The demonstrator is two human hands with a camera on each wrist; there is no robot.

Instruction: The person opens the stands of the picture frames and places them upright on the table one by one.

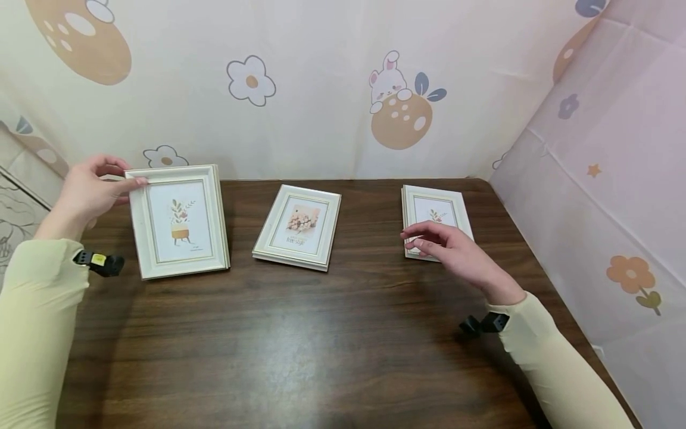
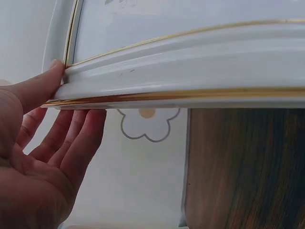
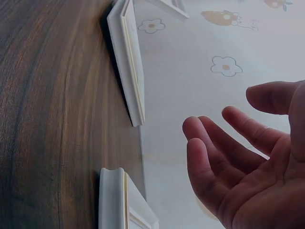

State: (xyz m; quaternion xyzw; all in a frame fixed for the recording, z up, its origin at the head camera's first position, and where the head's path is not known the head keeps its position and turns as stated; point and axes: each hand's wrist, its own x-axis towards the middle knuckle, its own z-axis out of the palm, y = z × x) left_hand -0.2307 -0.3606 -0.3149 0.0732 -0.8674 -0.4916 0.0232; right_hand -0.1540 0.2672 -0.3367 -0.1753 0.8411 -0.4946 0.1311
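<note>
At the left, my left hand (image 1: 86, 193) pinches the upper left corner of a white picture frame (image 1: 187, 217) with a plant print. Its thumb lies on the front, and the other fingers are behind. This frame is tilted up toward me; in the left wrist view its gold-trimmed moulding (image 2: 190, 67) fills the upper part. My right hand (image 1: 458, 253) hovers over the lower part of another white picture frame (image 1: 429, 199) at the right, fingers loosely bent with nothing in them. That frame lies face up, partly hidden by the hand.
Between the two hands, a third white picture frame (image 1: 300, 225) with a flower print lies face up on the dark wooden table (image 1: 300, 357). A patterned cloth (image 1: 316, 119) hangs along the table's back edge, and another (image 1: 605, 196) runs down the right side.
</note>
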